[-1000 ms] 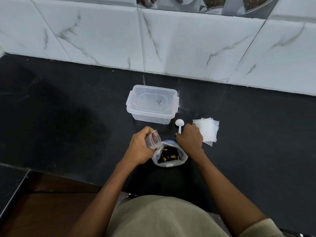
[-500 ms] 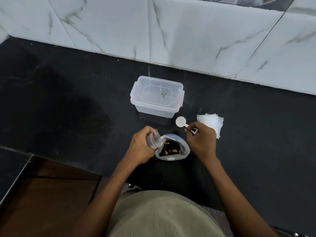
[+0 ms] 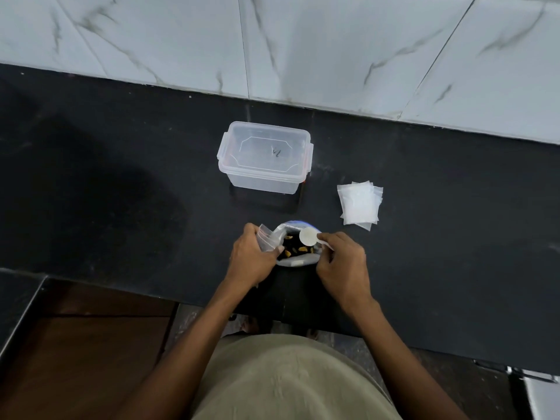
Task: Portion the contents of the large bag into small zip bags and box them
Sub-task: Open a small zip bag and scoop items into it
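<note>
The large clear bag (image 3: 295,261) stands open on the black counter (image 3: 121,183) near its front edge, with dark and orange pieces inside. My left hand (image 3: 250,257) grips a small clear zip bag (image 3: 268,239) beside the large bag's left rim. My right hand (image 3: 342,263) pinches the handle of a small white scoop (image 3: 308,236), whose round bowl hangs over the large bag's mouth. A clear plastic box (image 3: 264,160) with its lid on stands behind the bag. A stack of small zip bags (image 3: 360,205) lies to the right.
A white marble-look tiled wall (image 3: 272,40) rises behind the counter. At lower left a brown wooden surface (image 3: 91,359) sits below the counter edge. A metal object (image 3: 542,389) shows at the lower right corner.
My right hand lifted the white scoop from the counter and brought it left over the large bag's mouth. My left hand kept its hold on the small zip bag.
</note>
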`<state>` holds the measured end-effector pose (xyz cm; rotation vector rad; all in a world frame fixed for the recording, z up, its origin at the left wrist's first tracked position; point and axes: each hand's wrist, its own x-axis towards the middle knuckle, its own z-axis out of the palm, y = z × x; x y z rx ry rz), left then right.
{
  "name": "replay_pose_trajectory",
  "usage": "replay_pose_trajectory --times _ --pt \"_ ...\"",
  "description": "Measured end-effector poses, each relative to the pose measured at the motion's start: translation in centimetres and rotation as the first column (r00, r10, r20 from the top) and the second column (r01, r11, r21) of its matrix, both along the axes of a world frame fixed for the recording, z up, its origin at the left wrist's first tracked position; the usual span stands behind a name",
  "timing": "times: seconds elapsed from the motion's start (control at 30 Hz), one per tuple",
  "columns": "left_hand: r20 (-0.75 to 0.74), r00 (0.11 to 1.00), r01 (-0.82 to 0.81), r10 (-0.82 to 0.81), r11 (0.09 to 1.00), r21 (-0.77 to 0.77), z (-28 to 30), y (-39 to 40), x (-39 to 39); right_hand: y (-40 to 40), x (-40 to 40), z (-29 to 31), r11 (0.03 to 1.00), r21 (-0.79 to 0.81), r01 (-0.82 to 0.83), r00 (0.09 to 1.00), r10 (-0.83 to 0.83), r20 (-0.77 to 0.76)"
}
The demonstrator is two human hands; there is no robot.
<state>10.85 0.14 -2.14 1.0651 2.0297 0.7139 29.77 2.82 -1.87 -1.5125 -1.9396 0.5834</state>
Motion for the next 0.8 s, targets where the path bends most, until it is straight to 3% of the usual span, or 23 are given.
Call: replay_pose_trajectory --times 0.1,0.3,0.67,0.8 --pt "0.046 0.998 -0.026 0.03 0.997 -0.077 0.3 0.2 0.7 -0.3 -0.7 -0.1 0.997 0.073 -0.011 0.982 -0.004 0.19" --pt "0.128 0.989 -0.052 0.07 0.989 -0.139 0.3 1.0 1.7 -0.1 -1.4 -0.2 0.998 0.004 0.056 0.922 -0.053 0.384" --pt "0.403 0.913 -0.107 0.067 0.991 0.077 0.8 1.1 2.7 0.2 -2.0 0.8 0.979 -0.196 0.06 0.915 0.025 0.403" --pt "0.394 0.91 -0.162 0.126 0.985 0.06 0.5 1.2 2.8 0.4 -1.8 1.3 0.95 -0.284 0.131 0.945 -0.033 0.326"
